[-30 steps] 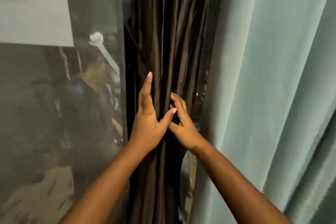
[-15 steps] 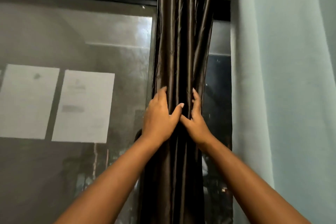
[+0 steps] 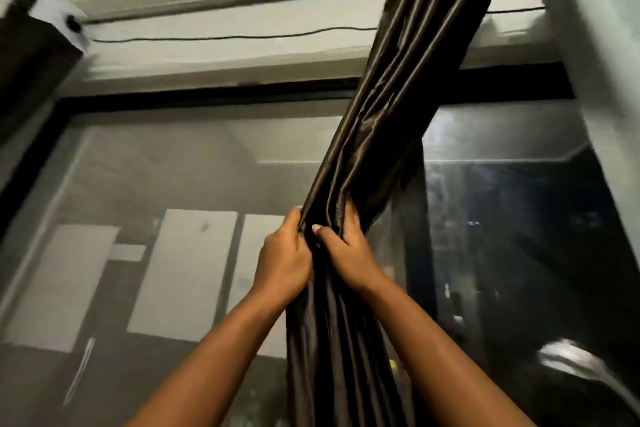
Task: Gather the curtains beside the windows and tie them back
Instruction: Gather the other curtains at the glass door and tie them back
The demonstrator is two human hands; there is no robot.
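No text, label, brand or number can be read anywhere here. The pale sheets (image 3: 183, 274) that show in the window glass (image 3: 207, 177) carry only faint grey marks, too blurred to make out as letters.
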